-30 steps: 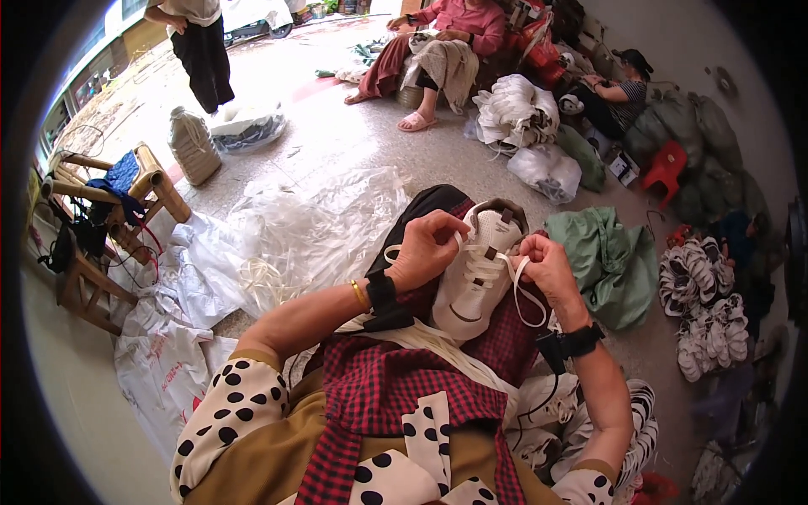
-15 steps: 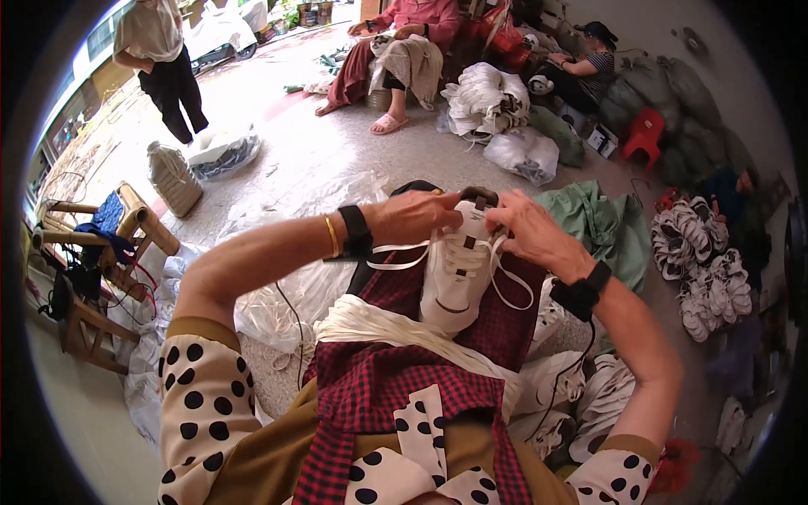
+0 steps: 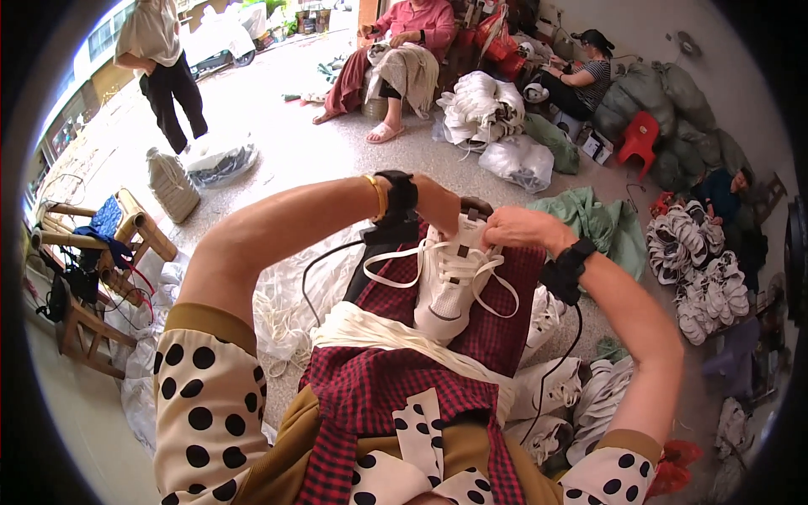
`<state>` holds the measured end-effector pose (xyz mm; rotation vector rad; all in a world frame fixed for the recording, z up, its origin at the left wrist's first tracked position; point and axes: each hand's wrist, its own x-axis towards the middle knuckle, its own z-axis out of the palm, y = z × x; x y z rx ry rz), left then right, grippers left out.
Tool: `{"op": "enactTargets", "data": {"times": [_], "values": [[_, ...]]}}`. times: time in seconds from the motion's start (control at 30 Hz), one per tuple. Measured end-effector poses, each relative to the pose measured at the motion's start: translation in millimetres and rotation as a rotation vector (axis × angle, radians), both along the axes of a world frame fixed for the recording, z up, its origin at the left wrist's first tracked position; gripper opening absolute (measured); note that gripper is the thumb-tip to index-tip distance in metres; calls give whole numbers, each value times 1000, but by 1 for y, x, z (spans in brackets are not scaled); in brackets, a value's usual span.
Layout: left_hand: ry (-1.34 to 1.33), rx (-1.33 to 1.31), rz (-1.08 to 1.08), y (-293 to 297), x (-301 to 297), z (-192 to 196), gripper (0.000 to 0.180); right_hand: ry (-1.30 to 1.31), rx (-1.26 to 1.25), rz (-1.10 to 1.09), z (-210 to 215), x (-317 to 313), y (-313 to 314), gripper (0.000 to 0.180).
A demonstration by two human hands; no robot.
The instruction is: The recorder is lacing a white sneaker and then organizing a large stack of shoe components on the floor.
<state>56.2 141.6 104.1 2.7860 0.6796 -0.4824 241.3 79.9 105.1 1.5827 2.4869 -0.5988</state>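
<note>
At opposite edges of the shoe [image 3: 440, 310], hands [image 3: 519, 227] narrowly apart

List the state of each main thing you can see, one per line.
White shoe: on the lap, toe toward the person
Lace: threaded across the shoe, loops loose both sides
Left hand: at the shoe, grip unclear
Right hand: at the shoe, fingers bent
Pale strands: bundled across the lap
Green cloth: crumpled on the floor
Blue cloth: draped over bamboo furniture
</note>
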Motion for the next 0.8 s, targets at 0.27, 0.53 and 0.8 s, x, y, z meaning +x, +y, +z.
{"op": "enactTargets", "data": {"times": [0.27, 0.53, 0.8], "values": [[-103, 25, 183, -16, 8, -10, 45, -26, 205, 82, -13, -12, -9, 24], [-460, 22, 109, -29, -5, -15, 23, 1078, 127, -460, -48, 3, -2, 25], [-1005, -634, 279, -49, -22, 10, 32, 1287, 92, -392, -52, 10, -37, 28]]}}
